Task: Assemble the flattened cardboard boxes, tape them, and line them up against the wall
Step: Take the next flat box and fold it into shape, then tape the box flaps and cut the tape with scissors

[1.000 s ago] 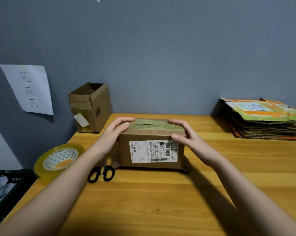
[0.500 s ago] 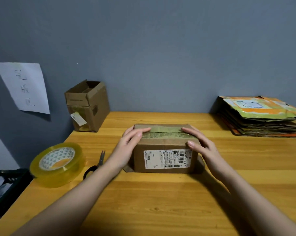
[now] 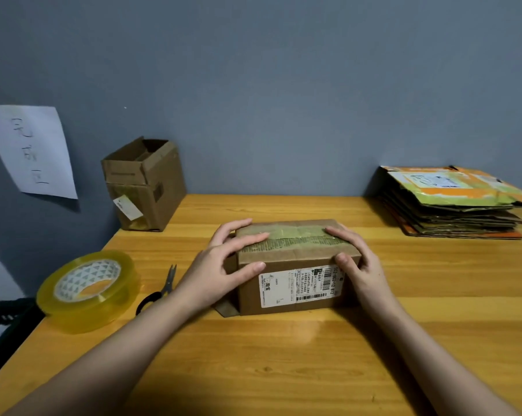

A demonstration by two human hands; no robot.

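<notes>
Head camera looks forward and down, close over the table [image 3: 283, 370].

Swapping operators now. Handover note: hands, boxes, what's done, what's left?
Left hand and right hand: both gripping the ends of the taped box at mid-table, fingers over its top edge.
Open box stands against the wall at back left.
Flat cardboard stack waits at back right.
Tape roll and scissors lie left of the held box.
Done: one box at the wall, a second folded, tape across its top.
Left: move this box to the wall, then build the stack.
</notes>
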